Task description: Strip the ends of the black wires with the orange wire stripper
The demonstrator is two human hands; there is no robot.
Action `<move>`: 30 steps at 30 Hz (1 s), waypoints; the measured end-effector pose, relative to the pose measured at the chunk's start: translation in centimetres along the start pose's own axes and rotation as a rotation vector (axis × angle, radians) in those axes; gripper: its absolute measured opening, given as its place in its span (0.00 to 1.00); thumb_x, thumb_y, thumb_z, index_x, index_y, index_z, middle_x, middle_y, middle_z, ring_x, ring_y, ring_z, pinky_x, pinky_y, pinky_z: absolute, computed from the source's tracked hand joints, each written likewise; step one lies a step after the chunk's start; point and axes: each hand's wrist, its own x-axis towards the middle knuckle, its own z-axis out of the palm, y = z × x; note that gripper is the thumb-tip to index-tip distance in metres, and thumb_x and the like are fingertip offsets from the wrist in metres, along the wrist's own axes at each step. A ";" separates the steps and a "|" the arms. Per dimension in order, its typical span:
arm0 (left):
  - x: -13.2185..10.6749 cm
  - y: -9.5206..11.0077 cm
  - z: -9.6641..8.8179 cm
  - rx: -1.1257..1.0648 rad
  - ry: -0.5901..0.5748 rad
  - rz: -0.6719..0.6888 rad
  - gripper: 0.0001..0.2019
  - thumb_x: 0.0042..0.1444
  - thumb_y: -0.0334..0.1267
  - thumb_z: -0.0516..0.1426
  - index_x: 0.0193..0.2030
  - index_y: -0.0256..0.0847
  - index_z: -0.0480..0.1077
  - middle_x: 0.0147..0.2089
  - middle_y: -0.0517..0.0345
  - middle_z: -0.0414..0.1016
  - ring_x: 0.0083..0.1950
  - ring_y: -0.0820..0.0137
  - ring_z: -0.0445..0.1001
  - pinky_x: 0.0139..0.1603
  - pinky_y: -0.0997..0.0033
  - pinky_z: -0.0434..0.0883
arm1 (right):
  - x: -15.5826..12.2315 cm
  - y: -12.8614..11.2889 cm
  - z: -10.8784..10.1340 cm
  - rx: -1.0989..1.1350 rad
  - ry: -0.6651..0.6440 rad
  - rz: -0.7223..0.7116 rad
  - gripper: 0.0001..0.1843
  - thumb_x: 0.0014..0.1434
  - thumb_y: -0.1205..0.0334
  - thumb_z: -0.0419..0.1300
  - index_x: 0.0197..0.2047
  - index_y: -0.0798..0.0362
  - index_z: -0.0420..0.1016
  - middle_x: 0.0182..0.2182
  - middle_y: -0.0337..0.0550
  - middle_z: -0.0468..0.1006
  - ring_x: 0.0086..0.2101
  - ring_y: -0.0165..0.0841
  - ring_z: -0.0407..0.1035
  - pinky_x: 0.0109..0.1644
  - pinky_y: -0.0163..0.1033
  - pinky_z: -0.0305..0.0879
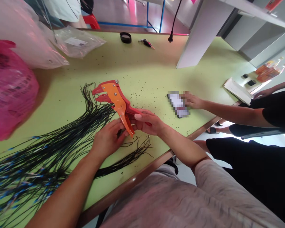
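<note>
Nearest to the body, the right hand [148, 122] held the handles of an orange and red wire stripper [116, 101], with its fingers closed firmly around them. The tool stood above the desk [142, 69], its jaws pointing away to the left. The left hand [106, 139] was just beside the lower end of the handles, and its fingers were pinched together on a short dark wire [120, 133]. This grip looked steady, because both hands were close together and the tool did not lean on anything.

Under the left forearm lay a large bundle of black wires [45, 158] with blue ends, and small black scraps [142, 95] were scattered on the desk. Farther away, a pink plastic bag [9, 91] sat at the left side. Across the desk, another person's hand [192, 100] touched a blurred phone [178, 104], and it did not reach the tool.
</note>
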 end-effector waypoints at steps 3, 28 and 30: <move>-0.2 -0.6 0.3 -0.017 0.027 0.028 0.17 0.72 0.46 0.51 0.46 0.43 0.80 0.57 0.47 0.84 0.54 0.56 0.83 0.39 0.65 0.71 | 0.1 0.3 -0.2 0.043 -0.020 -0.017 0.21 0.63 0.46 0.72 0.52 0.52 0.83 0.47 0.49 0.88 0.46 0.42 0.84 0.46 0.46 0.83; -0.2 0.4 -0.5 0.029 -0.111 -0.041 0.14 0.68 0.40 0.52 0.50 0.42 0.79 0.62 0.43 0.80 0.60 0.52 0.81 0.49 0.59 0.78 | -0.5 -0.7 1.7 -0.180 -0.054 -0.032 0.34 0.63 0.31 0.59 0.25 0.55 0.76 0.37 0.34 0.88 0.54 0.41 0.82 0.41 0.43 0.74; 0.0 1.0 -0.8 0.033 -0.143 -0.075 0.16 0.69 0.39 0.52 0.57 0.42 0.77 0.60 0.43 0.80 0.60 0.51 0.80 0.50 0.58 0.78 | -0.5 -0.8 1.9 -0.230 -0.048 -0.037 0.37 0.66 0.31 0.53 0.25 0.56 0.77 0.38 0.36 0.88 0.55 0.42 0.82 0.38 0.42 0.73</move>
